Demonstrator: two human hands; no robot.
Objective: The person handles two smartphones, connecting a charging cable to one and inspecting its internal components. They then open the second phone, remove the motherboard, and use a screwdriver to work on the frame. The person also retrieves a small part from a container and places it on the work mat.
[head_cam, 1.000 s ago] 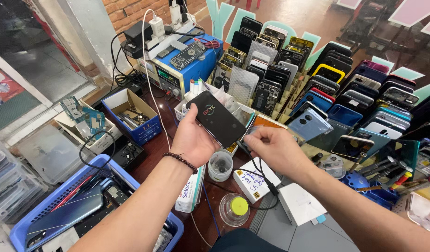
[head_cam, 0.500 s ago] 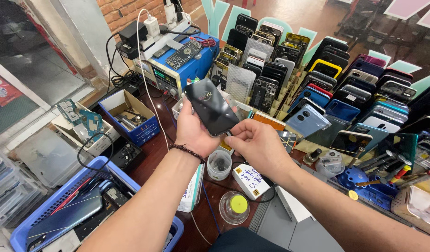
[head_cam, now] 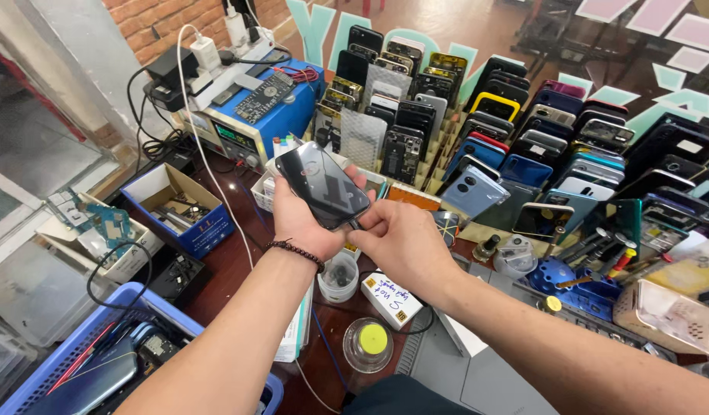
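Black phone (head_cam: 322, 184) back up, long axis upper-left to lower-right; left hand (head_cam: 302, 219) grips it, right hand (head_cam: 401, 238) pinches lower end.

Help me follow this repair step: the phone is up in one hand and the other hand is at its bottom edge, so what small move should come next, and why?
Probably push the plug home. The left hand holds the dark phone tilted above the bench, and the right hand pinches something small at its lower edge, seemingly the end of the thin black cable trailing beneath it. Whether it is already seated cannot be told.
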